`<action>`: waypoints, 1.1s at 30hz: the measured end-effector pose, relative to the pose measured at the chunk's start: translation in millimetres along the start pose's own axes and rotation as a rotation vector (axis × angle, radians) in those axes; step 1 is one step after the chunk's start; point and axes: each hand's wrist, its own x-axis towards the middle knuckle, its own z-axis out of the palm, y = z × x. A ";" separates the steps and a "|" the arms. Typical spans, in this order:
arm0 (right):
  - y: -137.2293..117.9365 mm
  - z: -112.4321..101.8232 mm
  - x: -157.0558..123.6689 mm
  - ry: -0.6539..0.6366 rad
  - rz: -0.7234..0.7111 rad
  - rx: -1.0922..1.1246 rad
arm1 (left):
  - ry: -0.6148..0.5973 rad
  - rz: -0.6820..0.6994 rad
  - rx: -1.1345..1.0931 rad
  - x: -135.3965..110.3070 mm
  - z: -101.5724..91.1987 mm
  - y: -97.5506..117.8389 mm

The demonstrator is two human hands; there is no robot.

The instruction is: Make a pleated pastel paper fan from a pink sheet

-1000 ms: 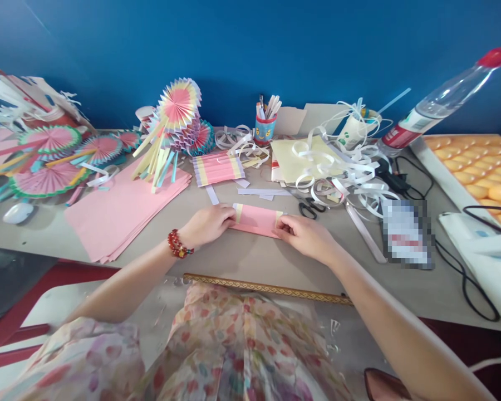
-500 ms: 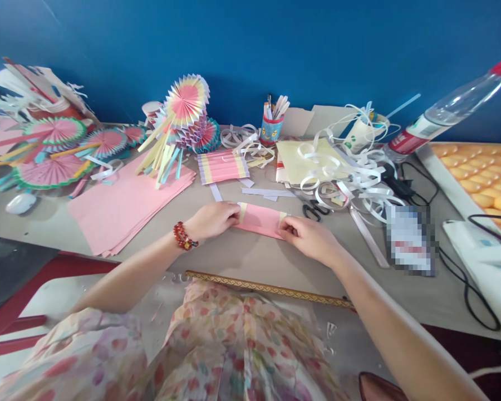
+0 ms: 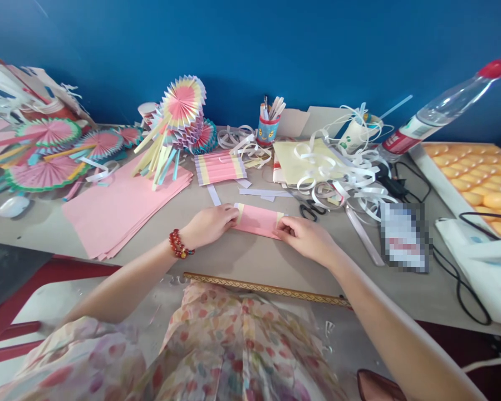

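Paper strip toward front edge of table: your left hand, fingers clamped on left end; right hand, fingers clamped on right end.

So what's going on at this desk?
A person is working with paper by hand. The left hand and right hand hold opposite ends of a pink paper piece with yellow bands near both ends. Just beyond it on the desk lies a pleated pink, yellow and lilac paper, touched by neither hand. A stack of pink sheets sits to the left, with a tall pleated paper rosette behind.
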 end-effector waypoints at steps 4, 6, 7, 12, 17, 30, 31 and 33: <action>2.2 -4.6 -0.7 -0.016 -0.015 0.057 | 0.028 -0.011 0.080 -3.8 3.6 2.8; 5.5 -8.0 -0.7 -0.040 -0.048 0.099 | 0.032 -0.014 0.081 -4.6 4.5 2.7; 7.5 -9.4 -0.6 -0.050 -0.068 0.116 | 0.035 -0.012 0.077 -4.7 4.7 2.3; 14.9 -11.0 -1.2 -0.043 -0.128 0.130 | 0.046 -0.003 0.084 -4.5 5.2 0.9; 15.9 -6.9 -2.4 -0.012 -0.123 0.134 | 0.049 -0.025 0.062 -4.5 4.9 1.2; 15.2 1.7 -7.9 0.097 -0.225 0.045 | 0.025 -0.043 0.090 -4.3 1.4 4.7; 14.7 2.3 -8.3 0.105 -0.228 0.030 | 0.023 -0.043 0.090 -4.3 1.3 4.7; 13.3 3.3 -9.5 0.121 -0.232 0.004 | 0.019 -0.045 0.087 -4.3 1.1 4.8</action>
